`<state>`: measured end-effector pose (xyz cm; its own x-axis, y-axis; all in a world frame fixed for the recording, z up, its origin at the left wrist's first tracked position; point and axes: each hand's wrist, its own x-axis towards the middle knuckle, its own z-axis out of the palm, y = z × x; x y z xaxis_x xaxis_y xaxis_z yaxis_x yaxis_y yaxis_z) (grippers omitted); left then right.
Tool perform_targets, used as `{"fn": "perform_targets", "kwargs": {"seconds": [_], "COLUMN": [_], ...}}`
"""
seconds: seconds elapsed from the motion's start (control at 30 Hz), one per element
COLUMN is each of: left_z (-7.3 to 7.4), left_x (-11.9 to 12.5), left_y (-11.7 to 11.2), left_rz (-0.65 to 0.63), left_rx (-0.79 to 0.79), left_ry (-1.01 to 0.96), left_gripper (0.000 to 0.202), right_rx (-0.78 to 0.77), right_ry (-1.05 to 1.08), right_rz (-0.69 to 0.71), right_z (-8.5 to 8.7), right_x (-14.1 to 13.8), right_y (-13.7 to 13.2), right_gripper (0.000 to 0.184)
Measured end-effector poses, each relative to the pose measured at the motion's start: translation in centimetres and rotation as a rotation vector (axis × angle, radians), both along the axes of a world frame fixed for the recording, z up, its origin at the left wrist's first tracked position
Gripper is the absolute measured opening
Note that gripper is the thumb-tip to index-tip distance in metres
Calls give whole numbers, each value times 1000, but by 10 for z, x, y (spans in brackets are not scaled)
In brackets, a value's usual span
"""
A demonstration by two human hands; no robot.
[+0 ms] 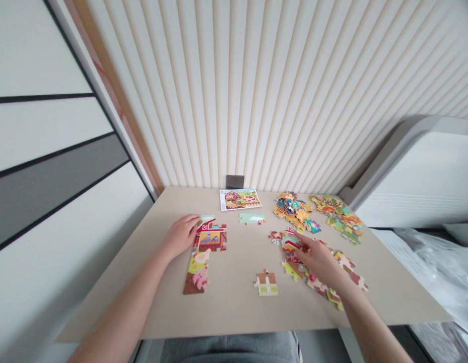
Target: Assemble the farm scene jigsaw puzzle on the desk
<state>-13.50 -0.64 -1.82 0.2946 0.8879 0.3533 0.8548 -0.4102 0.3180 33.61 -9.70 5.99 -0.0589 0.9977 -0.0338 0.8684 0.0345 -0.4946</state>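
My left hand (pixel 181 236) rests at the upper left edge of a joined puzzle section (pixel 211 239), its fingers stretched out and touching the edge. Barn, birds, a white hen and a pink pig show on that section. Over the loose pile at the right, my right hand (pixel 317 256) has thumb and fingers closed on a puzzle piece (pixel 290 243) with a red roof; my fingers partly hide it. Loose farm pieces (pixel 320 287) lie under and around this hand. Nearer the front lies a fence piece (pixel 267 283), apart from the others.
A picture card (pixel 240 199) of the farm scene lies at the back, before a wall socket (pixel 235 181). A pale sky piece (pixel 251 218) is in front of it. Two heaps of puzzle pieces, one stacked (pixel 294 209) and one spread (pixel 337 214), occupy the table's back right.
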Motion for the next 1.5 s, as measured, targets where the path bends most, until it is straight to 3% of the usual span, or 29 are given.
{"fn": "perform_targets", "kwargs": {"seconds": [0.13,0.27,0.4,0.57,0.93,1.2,1.37,1.5], "left_z": [-3,-3,-4,-4,-3,4,5,6], "left_x": [-1,-2,-3,-3,-1,3,5,6], "left_y": [2,3,4,4,3,-2,-3,-4], "left_rz": [-9,-7,-3,-9,-8,-6,-5,-1], "left_rx": [-1,6,13,11,9,8,5,1], "left_ry": [0,-1,1,3,-6,-13,-18,-13], "left_gripper": [42,42,42,42,42,40,39,39], "right_rx": [54,122,98,91,130,259,415,394], "right_ry": [-117,-250,-271,-270,-277,-306,-253,-84], "right_rz": [62,10,47,8,-81,-86,-50,208], "right_z": [-2,-12,-21,-27,-26,-20,-3,-1], "right_x": [35,51,48,40,36,41,12,-50], "right_y": [-3,22,46,55,50,44,29,21], "right_gripper": [54,50,44,42,37,53,52,45]}}
